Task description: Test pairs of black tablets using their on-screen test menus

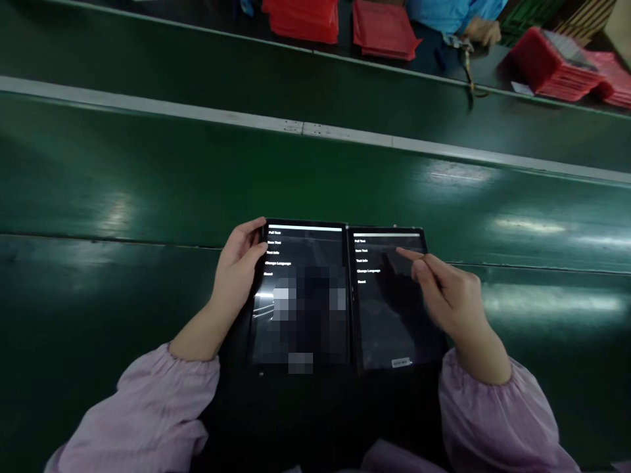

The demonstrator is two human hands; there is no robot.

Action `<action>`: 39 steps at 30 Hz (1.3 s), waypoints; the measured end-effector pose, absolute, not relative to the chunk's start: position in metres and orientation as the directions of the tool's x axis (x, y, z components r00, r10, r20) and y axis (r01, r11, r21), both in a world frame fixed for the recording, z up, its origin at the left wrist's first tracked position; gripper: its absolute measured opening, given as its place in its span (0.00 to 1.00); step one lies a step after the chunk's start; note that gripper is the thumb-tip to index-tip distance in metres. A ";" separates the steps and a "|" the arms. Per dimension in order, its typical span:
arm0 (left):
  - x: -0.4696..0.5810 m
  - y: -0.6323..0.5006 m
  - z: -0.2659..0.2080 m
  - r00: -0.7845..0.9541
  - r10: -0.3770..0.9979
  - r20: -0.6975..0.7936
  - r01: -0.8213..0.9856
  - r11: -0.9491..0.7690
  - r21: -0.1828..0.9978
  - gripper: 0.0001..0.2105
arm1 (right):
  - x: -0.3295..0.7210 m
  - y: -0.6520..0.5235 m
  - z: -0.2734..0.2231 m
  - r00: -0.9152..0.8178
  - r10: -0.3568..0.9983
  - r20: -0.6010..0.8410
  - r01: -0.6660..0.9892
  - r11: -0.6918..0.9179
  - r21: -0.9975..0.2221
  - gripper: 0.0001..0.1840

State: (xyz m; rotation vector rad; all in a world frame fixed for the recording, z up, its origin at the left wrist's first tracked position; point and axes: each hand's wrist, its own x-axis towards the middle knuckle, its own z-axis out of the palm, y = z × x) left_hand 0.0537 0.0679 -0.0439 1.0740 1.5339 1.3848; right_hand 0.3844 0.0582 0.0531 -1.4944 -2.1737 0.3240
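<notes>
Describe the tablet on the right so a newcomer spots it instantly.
Against the green surface, find the left tablet held by the left hand. Beside it, the right tablet has a small white label near its bottom; the right hand pointing over its screen sets it apart.

My L grip, R grip: 2. Tablets: 2, 5 menu lines ea. Red stacks: 4 vis. Co-worker hand: 1.

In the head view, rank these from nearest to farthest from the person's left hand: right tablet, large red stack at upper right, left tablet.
1. Left tablet: held at its left edge by the left hand.
2. Right tablet: just right of the first.
3. Red stack: upper right, beyond the pale strip.
</notes>
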 end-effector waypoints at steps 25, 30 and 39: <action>0.052 0.075 -0.043 -0.303 0.953 0.004 -0.048 -0.020 0.999 0.23 | 0.385 0.048 0.063 -0.445 0.886 0.130 0.759 0.450 -0.471 0.24; 0.045 0.077 -0.049 -0.181 0.983 0.018 -0.040 -0.025 0.999 0.32 | 0.390 0.048 0.072 -0.381 0.897 0.222 0.782 0.441 -0.441 0.27; 0.041 0.034 -0.037 -0.231 0.968 -0.097 -0.202 0.049 0.978 0.32 | 0.424 0.037 0.072 0.024 0.959 0.283 0.783 0.158 -0.602 0.27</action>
